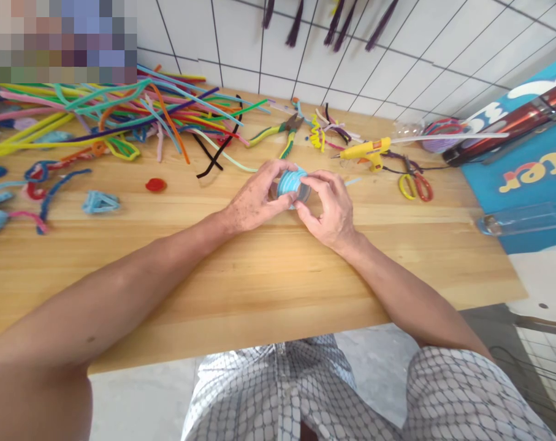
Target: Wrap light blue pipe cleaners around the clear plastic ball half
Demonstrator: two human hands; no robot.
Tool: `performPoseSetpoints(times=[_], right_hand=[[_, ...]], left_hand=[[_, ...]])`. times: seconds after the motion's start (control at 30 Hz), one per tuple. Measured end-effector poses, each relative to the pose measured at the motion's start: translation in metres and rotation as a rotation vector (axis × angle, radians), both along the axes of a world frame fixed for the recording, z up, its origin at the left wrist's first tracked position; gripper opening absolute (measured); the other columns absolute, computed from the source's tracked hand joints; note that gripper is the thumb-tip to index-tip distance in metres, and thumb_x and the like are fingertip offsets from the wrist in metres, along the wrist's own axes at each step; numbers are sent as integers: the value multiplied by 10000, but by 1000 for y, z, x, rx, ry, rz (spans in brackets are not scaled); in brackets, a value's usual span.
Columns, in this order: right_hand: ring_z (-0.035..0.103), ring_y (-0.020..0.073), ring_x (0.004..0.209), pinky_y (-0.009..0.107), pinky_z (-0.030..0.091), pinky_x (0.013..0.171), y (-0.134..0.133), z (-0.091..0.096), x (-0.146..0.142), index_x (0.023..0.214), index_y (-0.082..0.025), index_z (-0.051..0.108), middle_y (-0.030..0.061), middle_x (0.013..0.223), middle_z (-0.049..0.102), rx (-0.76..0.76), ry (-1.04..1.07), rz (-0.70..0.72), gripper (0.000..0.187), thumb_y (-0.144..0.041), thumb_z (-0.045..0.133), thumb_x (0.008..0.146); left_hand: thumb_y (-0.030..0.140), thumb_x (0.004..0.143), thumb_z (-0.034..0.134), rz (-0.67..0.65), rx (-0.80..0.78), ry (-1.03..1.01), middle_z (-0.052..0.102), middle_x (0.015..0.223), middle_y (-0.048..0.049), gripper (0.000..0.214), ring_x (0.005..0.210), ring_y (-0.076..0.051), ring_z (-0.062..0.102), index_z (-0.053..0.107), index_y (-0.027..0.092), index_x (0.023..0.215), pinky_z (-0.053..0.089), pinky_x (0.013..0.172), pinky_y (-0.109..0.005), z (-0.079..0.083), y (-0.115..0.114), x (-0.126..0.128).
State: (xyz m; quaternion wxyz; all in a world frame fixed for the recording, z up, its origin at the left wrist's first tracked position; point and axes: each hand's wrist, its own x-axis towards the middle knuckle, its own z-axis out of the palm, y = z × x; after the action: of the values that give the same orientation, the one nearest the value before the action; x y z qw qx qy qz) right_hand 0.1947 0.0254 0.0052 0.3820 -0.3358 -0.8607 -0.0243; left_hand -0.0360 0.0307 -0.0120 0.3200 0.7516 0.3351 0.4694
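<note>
Between my two hands, above the middle of the wooden table, is a small clear round container [290, 182] with light-blue pipe cleaner wound around it in rings. My left hand [263, 197] grips its left side, fingers behind and thumb in front. From the right, my right hand [329, 208] pinches the blue winding with thumb and fingertips. The fingers hide part of the container, and I cannot tell exactly what kind it is. A short light-blue end [352, 181] shows just beyond my right hand.
A heap of coloured pipe cleaners [121, 116] covers the back left. Pliers [284, 135], a yellow glue gun [367, 152] and scissors [414, 182] lie behind my hands. A red cap [156, 184] is at left, a red flask [512, 125] at right.
</note>
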Motion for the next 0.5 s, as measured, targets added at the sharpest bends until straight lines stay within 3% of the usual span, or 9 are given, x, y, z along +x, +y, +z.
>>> performPoseSetpoints(times=[0.23,0.4,0.5], right_hand=[[696,357,1278,594,596,1117,-1,-1,1,1429,-273,626,147,1371,722,-26,7,7,422,-349,684,1018],[696,356,1278,591,592,1127,1,-2,2,1443,-265,625,155,1377,719,-6,8,9,433,-383,690,1032],[688,363,1296,611,583,1144,1,-3,2,1462,-277,623,147,1398,714,-40,2,-5,444,-383,678,1034]], left_hand=[[525,1028,730,24,44,24,677,1399,-145,541,1188,-239,713,582,206,1439,633,938,-351,2,0,-1],[493,1091,607,-13,21,-12,660,1425,-159,467,1264,-248,687,577,190,1446,632,957,-348,3,0,-2],[502,1048,672,-25,-9,-11,653,1437,-165,537,1210,-240,703,558,190,1470,634,927,-342,1,1,-2]])
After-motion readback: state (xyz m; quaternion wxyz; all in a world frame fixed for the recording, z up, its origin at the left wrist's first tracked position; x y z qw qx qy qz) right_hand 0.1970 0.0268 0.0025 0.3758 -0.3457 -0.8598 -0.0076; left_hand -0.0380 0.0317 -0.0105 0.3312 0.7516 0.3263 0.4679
